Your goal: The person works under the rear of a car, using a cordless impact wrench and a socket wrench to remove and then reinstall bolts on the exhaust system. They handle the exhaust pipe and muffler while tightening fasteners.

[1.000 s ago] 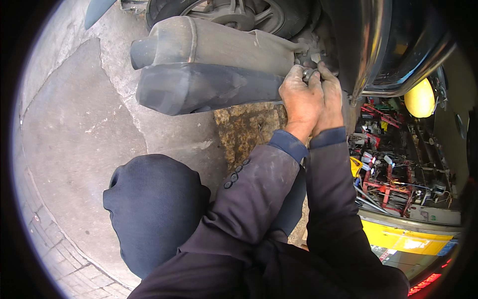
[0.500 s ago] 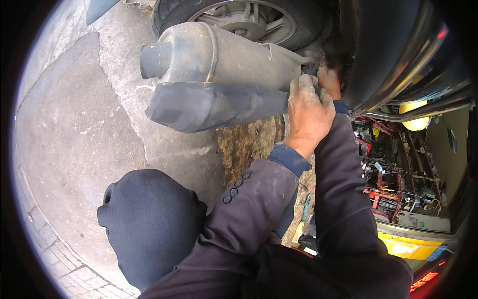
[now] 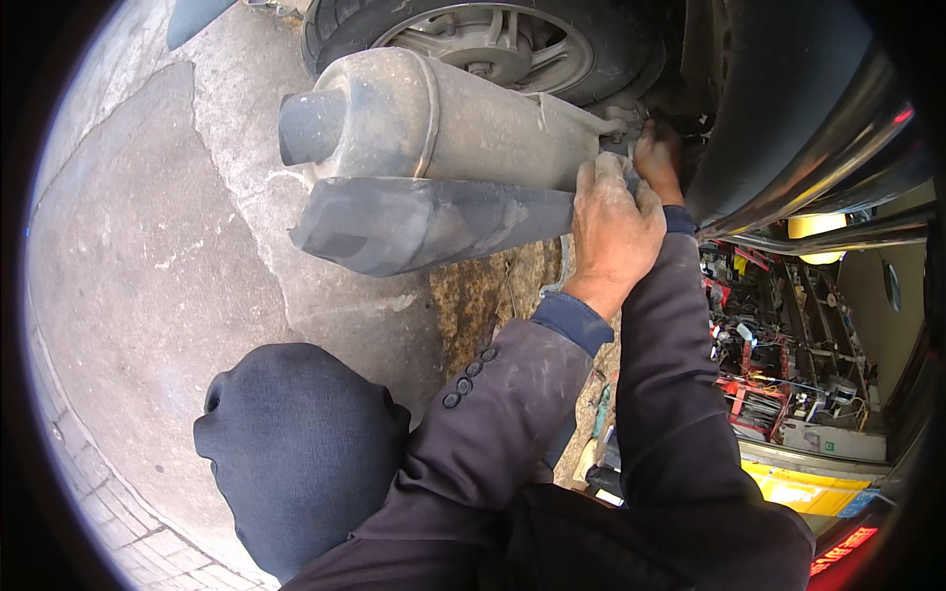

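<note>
A dusty grey exhaust muffler with a dark plastic heat shield along its near side lies across the upper middle, beside the wheel. At its right-hand end, my left hand is closed, with bent fingers pressed over the narrowing end of the muffler and shield. Just beyond it, my right hand reaches in under the dark bodywork, close to the muffler's mounting bracket. Shadow and the hand itself hide the right fingertips, so what they touch cannot be made out.
Behind the muffler stands a spoked alloy wheel with a black tyre. Glossy dark body panels crowd the right side. Further right, shelves hold red racks and many tools. My dark-trousered knee is at lower left, over cracked concrete.
The muffler and wheel sit slightly lower in the picture. My right hand has shifted a little beside the bracket. My left hand keeps its place at the muffler's end.
</note>
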The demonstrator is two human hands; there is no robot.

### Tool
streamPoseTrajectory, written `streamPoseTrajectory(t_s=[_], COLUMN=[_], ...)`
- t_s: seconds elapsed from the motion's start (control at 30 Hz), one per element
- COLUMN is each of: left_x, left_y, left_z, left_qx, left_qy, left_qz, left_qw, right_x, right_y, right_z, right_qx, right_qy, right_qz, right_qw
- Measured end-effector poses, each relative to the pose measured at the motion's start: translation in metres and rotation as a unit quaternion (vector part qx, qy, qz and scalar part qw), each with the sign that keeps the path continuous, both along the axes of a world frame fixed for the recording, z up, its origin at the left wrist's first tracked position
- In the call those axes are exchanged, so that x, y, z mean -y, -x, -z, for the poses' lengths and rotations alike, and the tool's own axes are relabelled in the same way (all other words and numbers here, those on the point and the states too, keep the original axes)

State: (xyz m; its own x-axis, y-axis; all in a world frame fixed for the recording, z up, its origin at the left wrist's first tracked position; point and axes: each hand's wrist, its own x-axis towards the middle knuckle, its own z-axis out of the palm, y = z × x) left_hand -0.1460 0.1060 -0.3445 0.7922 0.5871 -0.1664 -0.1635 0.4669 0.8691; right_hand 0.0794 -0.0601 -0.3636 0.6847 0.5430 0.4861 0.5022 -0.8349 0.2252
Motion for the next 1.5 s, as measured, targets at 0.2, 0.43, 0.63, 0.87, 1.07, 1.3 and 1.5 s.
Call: streamPoseTrajectory(t_s=[0.2, 0.43, 0.63, 0.87, 1.07, 1.3, 1.5], left_x=[-0.002, -0.004, -0.003, -0.006, -0.006, -0.002, -0.010], left_y=[0.000, -0.002, -0.002, -0.002, -0.003, -0.003, -0.007], left_z=[-0.001, 0.000, 0.000, 0.001, 0.000, 0.003, 0.005], left_qx=[-0.005, -0.004, -0.009, -0.010, -0.013, -0.010, 0.010], left_qy=[0.004, -0.009, 0.016, -0.003, -0.004, -0.006, 0.077], left_qz=[-0.005, -0.015, -0.012, -0.004, 0.002, 0.008, 0.056], left_qw=[1.000, 1.000, 1.000, 1.000, 1.000, 1.000, 0.995], right_x=[-0.001, 0.004, 0.005, 0.001, 0.006, 0.023, 0.022], right_y=[-0.002, -0.003, -0.013, 0.017, 0.005, -0.022, -0.015], right_z=[-0.001, -0.001, 0.008, -0.001, 0.004, 0.012, 0.011], right_qx=[0.028, 0.011, 0.015, -0.030, -0.051, -0.035, -0.040], right_qy=[0.078, 0.053, 0.109, 0.022, 0.044, 0.070, 0.114], right_qz=[0.057, 0.003, 0.135, 0.040, 0.016, 0.031, 0.126], right_qw=[0.995, 0.999, 0.985, 0.999, 0.998, 0.996, 0.985])
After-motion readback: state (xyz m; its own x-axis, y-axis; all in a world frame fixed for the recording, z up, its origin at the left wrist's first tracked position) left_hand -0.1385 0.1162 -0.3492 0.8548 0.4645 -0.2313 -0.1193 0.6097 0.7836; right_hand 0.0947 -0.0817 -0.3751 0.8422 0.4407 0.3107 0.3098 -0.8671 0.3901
